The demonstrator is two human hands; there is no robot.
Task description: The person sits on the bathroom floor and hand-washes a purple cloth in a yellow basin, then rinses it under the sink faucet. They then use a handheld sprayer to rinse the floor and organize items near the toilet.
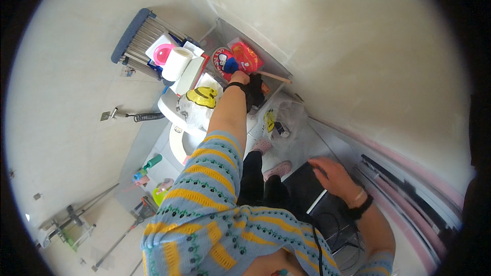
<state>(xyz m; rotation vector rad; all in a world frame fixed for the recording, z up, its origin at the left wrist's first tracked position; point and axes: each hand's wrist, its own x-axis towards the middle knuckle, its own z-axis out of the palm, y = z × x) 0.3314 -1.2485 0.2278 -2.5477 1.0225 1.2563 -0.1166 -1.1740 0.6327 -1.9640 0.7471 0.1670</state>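
Observation:
My left hand point(240, 78) reaches into a grey, see-through plastic bin point(279, 72) against the wall. Its fingers are hidden, and it touches a bunched black item point(254, 89), probably cloth; whether it grips this is not visible. Beside the hand in the bin lie a red packet point(246, 56), a round red-and-blue printed item point(222, 61) and a wooden stick point(275, 77). My right hand point(332, 175) hangs low on the right with nothing in it, fingers apart, above a black surface point(299, 184).
The toilet seat point(177, 142) stands left of my legs. By the tank lie a yellow-printed plastic bag point(202, 97) and a white paper roll point(177, 63). Another clear bag point(287, 122) is on the floor by my pink clogs point(277, 170). A coiled sprayer hose point(149, 117) hangs left.

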